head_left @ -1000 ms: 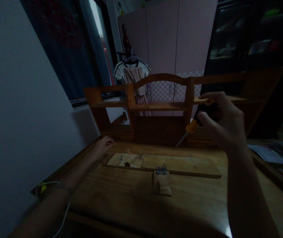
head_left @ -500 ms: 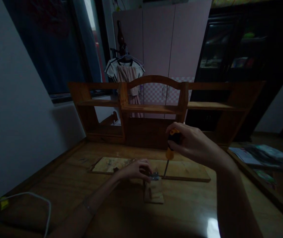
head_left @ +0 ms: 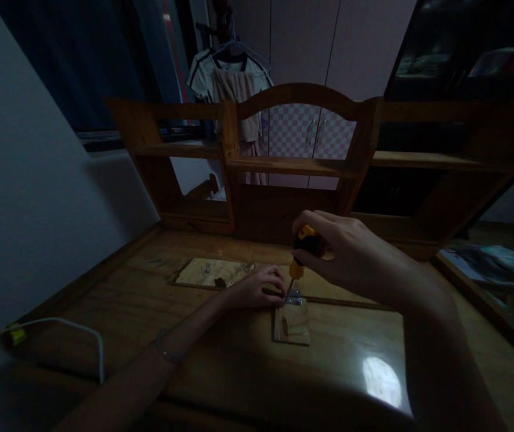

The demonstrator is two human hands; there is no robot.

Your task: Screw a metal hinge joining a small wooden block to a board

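Note:
My right hand (head_left: 329,243) is wrapped round the yellow and black handle of a screwdriver (head_left: 301,255). Its shaft slants down, and the tip meets a small metal hinge (head_left: 293,298). That hinge lies across the edge of a short wooden piece (head_left: 293,324) and a long wooden board (head_left: 214,273) behind it. My left hand (head_left: 259,288) rests over the long board, with thumb and fingers pinched together at the hinge's left end beside the screwdriver tip. Whatever is between those fingertips is too small to make out.
A wooden shelf unit (head_left: 293,162) stands along the back of the wooden table (head_left: 221,378). At the left are a white cable (head_left: 72,324) and a yellow object (head_left: 16,334). Papers (head_left: 493,264) lie at the right, beyond the table's raised edge.
The screwdriver has moved left, its tip going from the right of the hinge onto the hinge beside my left fingertips. The camera view has tilted down and come closer.

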